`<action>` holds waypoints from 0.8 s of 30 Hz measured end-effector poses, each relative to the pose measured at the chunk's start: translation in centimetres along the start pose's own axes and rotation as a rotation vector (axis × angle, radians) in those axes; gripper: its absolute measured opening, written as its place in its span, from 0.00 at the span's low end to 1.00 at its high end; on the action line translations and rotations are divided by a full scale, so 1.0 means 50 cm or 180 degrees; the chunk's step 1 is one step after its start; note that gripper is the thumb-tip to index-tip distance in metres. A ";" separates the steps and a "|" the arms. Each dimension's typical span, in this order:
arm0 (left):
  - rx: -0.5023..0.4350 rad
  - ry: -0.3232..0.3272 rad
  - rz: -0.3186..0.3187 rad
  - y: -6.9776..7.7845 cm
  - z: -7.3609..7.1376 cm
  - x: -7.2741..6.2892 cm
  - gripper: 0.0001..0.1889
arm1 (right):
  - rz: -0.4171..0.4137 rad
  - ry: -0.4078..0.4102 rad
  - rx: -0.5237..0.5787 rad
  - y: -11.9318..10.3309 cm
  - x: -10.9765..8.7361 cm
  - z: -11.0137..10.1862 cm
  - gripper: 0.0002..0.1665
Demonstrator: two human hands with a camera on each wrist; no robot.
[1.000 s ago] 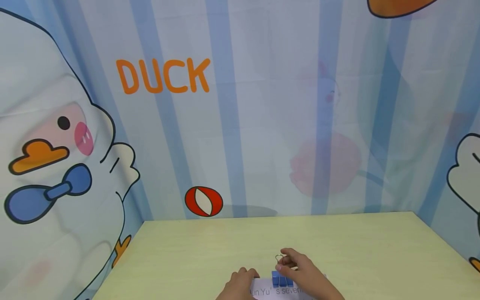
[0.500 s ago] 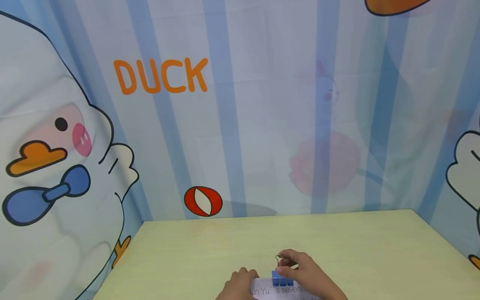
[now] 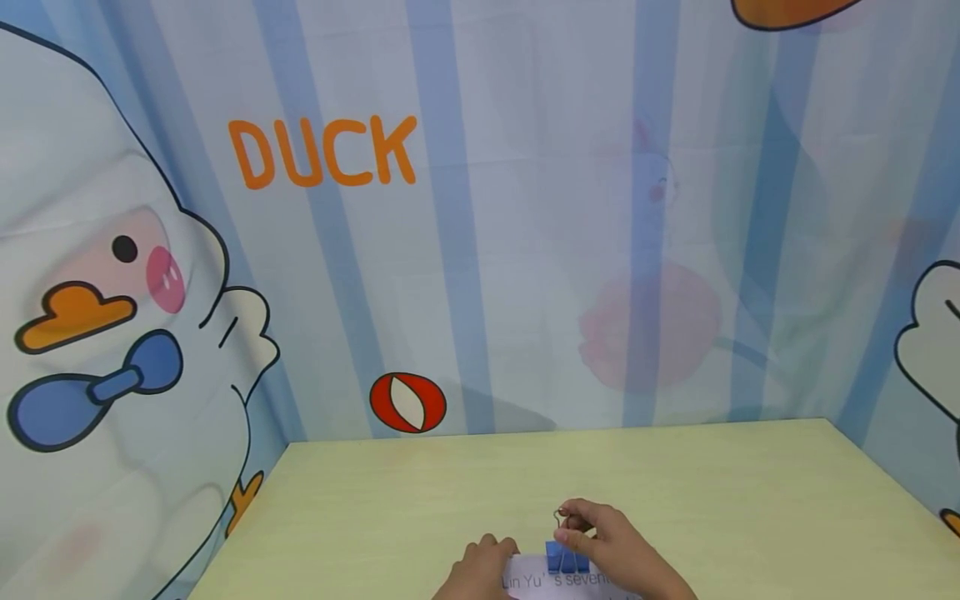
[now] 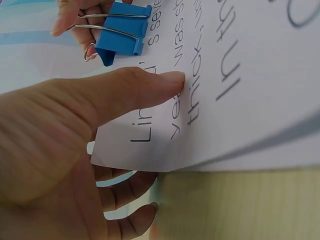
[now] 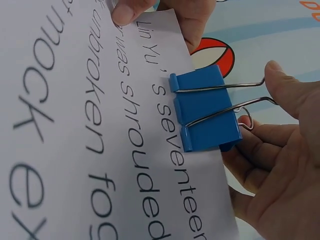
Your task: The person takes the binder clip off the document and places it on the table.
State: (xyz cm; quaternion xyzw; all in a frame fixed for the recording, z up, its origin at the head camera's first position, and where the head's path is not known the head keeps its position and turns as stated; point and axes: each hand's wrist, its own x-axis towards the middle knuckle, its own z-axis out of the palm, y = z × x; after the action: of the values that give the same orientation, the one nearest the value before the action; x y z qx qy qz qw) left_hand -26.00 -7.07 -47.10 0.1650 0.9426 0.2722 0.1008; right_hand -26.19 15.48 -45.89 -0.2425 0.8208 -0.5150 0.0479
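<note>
A blue binder clip [image 5: 207, 107] sits on the edge of printed white paper [image 4: 240, 120], its mouth over the first line of text. My right hand [image 3: 611, 546] pinches the clip's silver wire handles [image 5: 240, 85]; the thumb is on the front handle, and fingers lie at the back one. To the left, my left hand [image 3: 480, 571] grips the paper near its corner. In the left wrist view its thumb [image 4: 150, 90] presses on the printed face, with the other fingers behind the sheets. The lower part of the paper falls outside the head view.
Both hands work near the front of a pale yellow table [image 3: 375, 500]. Behind it hangs a striped blue and white curtain [image 3: 525, 250] printed with cartoon ducks and a red ball. More curtain borders the table's left and right sides.
Both hands keep their holds on the paper and the clip. The clip has shifted very slightly to the right in the head view.
</note>
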 end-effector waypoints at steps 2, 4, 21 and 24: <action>-0.0016 -0.0027 -0.0011 0.001 -0.001 0.001 0.26 | -0.0042 0.0002 -0.0040 -0.002 -0.002 0.000 0.24; -0.0038 -0.0048 -0.0029 0.001 -0.001 0.001 0.26 | -0.0067 0.0023 -0.0083 -0.004 -0.002 -0.001 0.24; 0.0075 0.0059 0.0094 -0.004 -0.001 -0.003 0.26 | -0.0059 0.0348 -0.0148 -0.033 0.000 -0.003 0.29; 0.0032 0.0070 0.0087 -0.003 0.000 -0.005 0.27 | -0.0081 0.0394 -0.0135 -0.041 -0.003 -0.005 0.28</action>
State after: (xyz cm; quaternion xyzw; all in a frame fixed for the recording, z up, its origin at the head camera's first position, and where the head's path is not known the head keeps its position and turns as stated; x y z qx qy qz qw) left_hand -25.78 -7.29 -47.16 0.1753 0.9427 0.2707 0.0858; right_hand -25.42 15.06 -44.01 -0.2215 0.8298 -0.5121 -0.0147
